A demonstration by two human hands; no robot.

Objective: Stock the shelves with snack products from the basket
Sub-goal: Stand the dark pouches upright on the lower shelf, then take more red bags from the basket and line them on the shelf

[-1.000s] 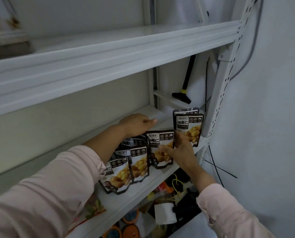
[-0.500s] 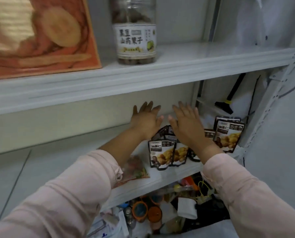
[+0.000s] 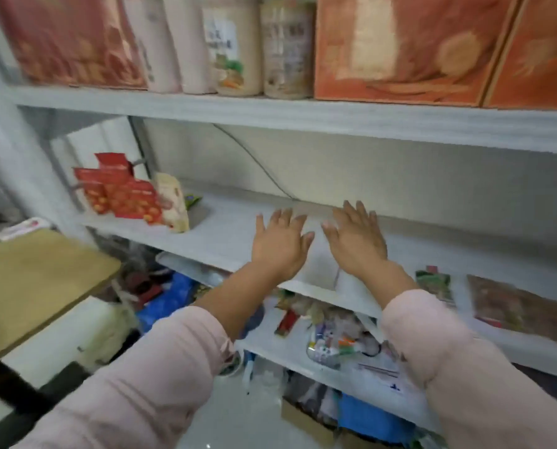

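Since half a second ago the view has swung left along the rack, so the dark pouches are out of sight and both hands have moved over a bare stretch of the middle shelf (image 3: 225, 234). Above it the top shelf (image 3: 270, 111) carries large orange boxes (image 3: 400, 50) and a row of pale canisters (image 3: 235, 47). A wooden surface (image 3: 34, 280) stands at the left, beside the rack. The lower shelf (image 3: 290, 351) is cluttered (contents too blurred to name). Flat packets (image 3: 523, 306) lie at the middle shelf's right; red snack packs (image 3: 121, 189) stand at its far left, a cream pouch (image 3: 173, 202) leaning just beside them. The left hand (image 3: 282, 244) and right hand (image 3: 356, 243) are spread flat, palms down, holding nothing; whether they touch the shelf I cannot tell
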